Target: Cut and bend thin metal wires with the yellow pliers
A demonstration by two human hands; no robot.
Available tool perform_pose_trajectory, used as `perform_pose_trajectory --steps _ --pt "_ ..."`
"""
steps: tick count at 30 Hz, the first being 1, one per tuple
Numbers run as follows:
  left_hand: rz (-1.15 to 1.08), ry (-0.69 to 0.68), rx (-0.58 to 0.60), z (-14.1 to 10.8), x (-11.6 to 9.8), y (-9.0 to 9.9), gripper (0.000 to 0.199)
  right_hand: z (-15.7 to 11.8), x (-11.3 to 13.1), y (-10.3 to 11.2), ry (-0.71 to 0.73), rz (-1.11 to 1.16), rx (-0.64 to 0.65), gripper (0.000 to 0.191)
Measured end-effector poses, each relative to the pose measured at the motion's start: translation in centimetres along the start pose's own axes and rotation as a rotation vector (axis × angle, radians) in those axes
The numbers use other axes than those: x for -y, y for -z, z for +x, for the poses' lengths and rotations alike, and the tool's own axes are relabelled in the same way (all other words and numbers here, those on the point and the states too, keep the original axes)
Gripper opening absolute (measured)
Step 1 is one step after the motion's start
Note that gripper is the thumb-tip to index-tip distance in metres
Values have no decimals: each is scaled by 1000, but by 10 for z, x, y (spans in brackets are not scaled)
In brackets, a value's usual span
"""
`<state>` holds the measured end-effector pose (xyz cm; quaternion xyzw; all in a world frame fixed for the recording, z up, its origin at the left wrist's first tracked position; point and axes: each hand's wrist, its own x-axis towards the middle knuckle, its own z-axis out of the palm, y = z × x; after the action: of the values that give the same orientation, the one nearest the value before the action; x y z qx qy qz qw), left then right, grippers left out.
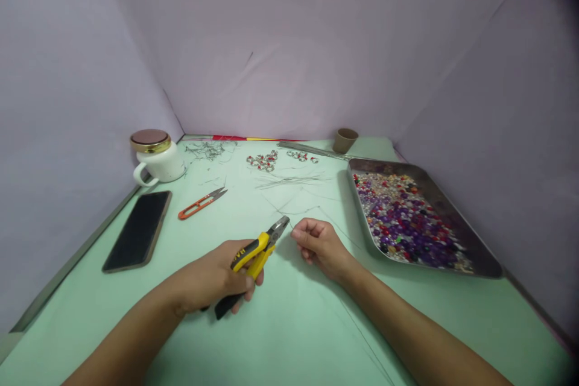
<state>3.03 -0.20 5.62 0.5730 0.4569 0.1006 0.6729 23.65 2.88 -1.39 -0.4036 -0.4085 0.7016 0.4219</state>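
My left hand (222,270) is closed round the yellow and black handles of a pair of pliers (259,255). Their metal jaws point up and to the right, close to my right hand (322,247). Between its thumb and forefinger my right hand pinches a thin wire (291,226), whose short end reaches the tip of the pliers. Whether the jaws grip it is too small to tell. Just beyond both hands, more thin wires (289,180) lie loose on the pale green table (289,338).
At right stands a metal tray (456,217) of mixed beads (416,229), with a small brown cup (345,140) behind it. Farther back lie beaded pieces (263,161) and wire scraps (208,149). Orange thread snips (201,202), a phone (138,231) and a lidded white mug (160,163) occupy the left.
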Motion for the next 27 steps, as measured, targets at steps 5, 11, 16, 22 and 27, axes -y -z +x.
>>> perform_pose_trajectory --steps 5,11,16,22,27 --pt "723 17 -342 1 -3 -8 39 -1 1 -2 -10 -27 -51 23" --pt "1299 207 -539 13 1 -26 66 1 1 -1 0 -7 -70 21" --pt "1182 177 -546 15 4 -25 67 0 1 -2 4 10 -76 22" --pt "324 -33 -197 1 -3 -8 20 -1 0 0 20 25 -25 23" --pt "-376 -16 143 0 0 0 26 0 0 0 42 46 3 23"
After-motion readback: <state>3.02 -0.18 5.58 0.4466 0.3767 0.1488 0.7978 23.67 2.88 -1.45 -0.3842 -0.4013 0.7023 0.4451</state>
